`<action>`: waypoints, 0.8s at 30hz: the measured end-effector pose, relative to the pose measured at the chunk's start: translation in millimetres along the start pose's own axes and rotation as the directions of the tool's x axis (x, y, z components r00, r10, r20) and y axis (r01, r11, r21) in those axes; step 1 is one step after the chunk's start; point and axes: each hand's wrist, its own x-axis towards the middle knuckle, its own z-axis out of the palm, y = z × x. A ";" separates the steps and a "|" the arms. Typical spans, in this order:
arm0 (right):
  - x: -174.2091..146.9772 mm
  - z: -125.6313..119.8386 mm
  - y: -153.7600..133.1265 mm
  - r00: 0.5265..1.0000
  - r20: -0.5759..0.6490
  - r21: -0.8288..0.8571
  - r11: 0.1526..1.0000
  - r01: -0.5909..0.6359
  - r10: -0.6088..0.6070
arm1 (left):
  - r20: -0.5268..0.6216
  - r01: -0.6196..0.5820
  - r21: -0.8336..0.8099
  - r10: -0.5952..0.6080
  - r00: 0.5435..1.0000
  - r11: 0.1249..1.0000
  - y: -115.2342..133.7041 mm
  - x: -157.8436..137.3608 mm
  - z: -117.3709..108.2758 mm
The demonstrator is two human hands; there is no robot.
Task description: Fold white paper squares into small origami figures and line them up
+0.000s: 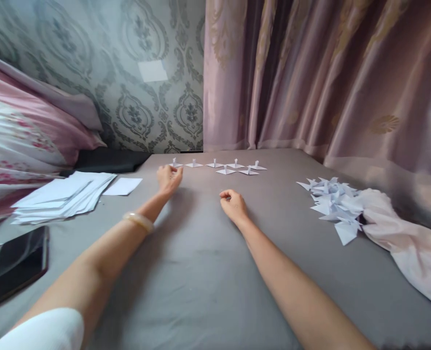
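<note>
My left hand [170, 179] reaches to the far side of the bed-like grey surface, its fingers pinched at the leftmost white paper crane [175, 162]. Part of that crane is hidden behind the fingers. To its right, several more paper cranes [215, 164] stand in a back row, wings spread. Two others, one of them a crane [225, 170] with a pointed wing, sit just in front of that row. My right hand [234, 205] rests lower and nearer to me, fingers curled in, with nothing visible in it.
Stacked white paper sheets [64, 197] lie at left, beside a single sheet [123, 186]. A black phone [18, 265] is nearer. At right, a heap of folded paper cranes [334, 199] touches pale pink cloth [401, 233]. Curtains [291, 73] hang behind.
</note>
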 end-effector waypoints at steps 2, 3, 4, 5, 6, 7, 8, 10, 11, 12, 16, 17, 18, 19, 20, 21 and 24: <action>-2.7 1.5 -0.2 0.998 0.037 -0.049 0.997 0.053 -0.051 | -0.017 0.038 0.018 -0.038 0.999 0.999 -36.1 6.5 -31.6; -3.7 2.1 -0.3 0.996 0.052 -0.073 0.994 0.079 -0.075 | -0.024 0.059 0.022 -0.058 0.998 0.998 -53.2 8.6 -45.2; -4.4 2.4 -0.3 0.994 0.063 -0.099 0.990 0.099 -0.093 | -0.030 0.079 0.024 -0.079 0.996 0.997 -69.4 10.1 -56.9; -4.8 2.5 -0.2 0.991 0.075 -0.122 0.986 0.117 -0.108 | -0.039 0.102 0.026 -0.101 0.994 0.994 -84.5 11.1 -66.9; -5.0 2.4 0.0 0.989 0.084 -0.146 0.980 0.131 -0.120 | -0.045 0.120 0.029 -0.119 0.992 0.992 -98.3 11.8 -75.3; -5.0 2.1 0.3 0.987 0.093 -0.168 0.975 0.143 -0.129 | -0.044 0.134 0.031 -0.132 0.990 0.991 -110.8 12.4 -82.6; -4.9 1.9 0.7 0.986 0.102 -0.188 0.971 0.150 -0.132 | -0.036 0.140 0.033 -0.139 0.990 0.990 -122.1 13.1 -89.0; -4.0 1.7 1.5 0.983 0.127 -0.224 0.961 0.161 -0.135 | -0.010 0.134 0.039 -0.133 0.991 0.990 -141.3 15.7 -100.2; -3.0 1.9 1.8 0.981 0.137 -0.240 0.956 0.167 -0.136 | 0.008 0.126 0.044 -0.127 0.992 0.991 -149.5 17.8 -105.0; -1.7 2.4 2.1 0.979 0.148 -0.254 0.952 0.172 -0.138 | 0.033 0.115 0.047 -0.116 0.993 0.992 -157.1 20.5 -109.4; 5.1 4.8 3.3 0.983 0.150 -0.346 0.926 0.149 -0.103 | 0.151 0.057 0.054 -0.064 0.987 0.997 -180.2 34.2 -120.0; 6.3 5.0 3.5 0.985 0.145 -0.369 0.918 0.142 -0.094 | 0.182 0.037 0.056 -0.047 0.982 0.998 -183.8 37.2 -120.5; 7.2 4.9 3.7 0.986 0.141 -0.395 0.908 0.138 -0.089 | 0.212 0.018 0.058 -0.030 0.977 0.998 -186.4 39.9 -120.1; 7.7 4.6 3.9 0.988 0.134 -0.416 0.900 0.131 -0.081 | 0.240 0.002 0.063 -0.017 0.971 0.998 -188.1 42.2 -118.7; 7.9 4.2 4.0 0.987 0.142 -0.421 0.897 0.132 -0.078 | 0.265 -0.007 0.073 -0.012 0.964 0.997 -189.1 44.3 -116.5; 7.9 3.8 4.1 0.987 0.140 -0.423 0.897 0.127 -0.074 | 0.286 -0.011 0.085 -0.014 0.958 0.996 -189.5 46.2 -113.4; 7.6 3.2 4.4 0.988 0.136 -0.410 0.904 0.124 -0.073 | 0.346 0.003 0.141 -0.052 0.937 0.990 -188.0 52.0 -101.6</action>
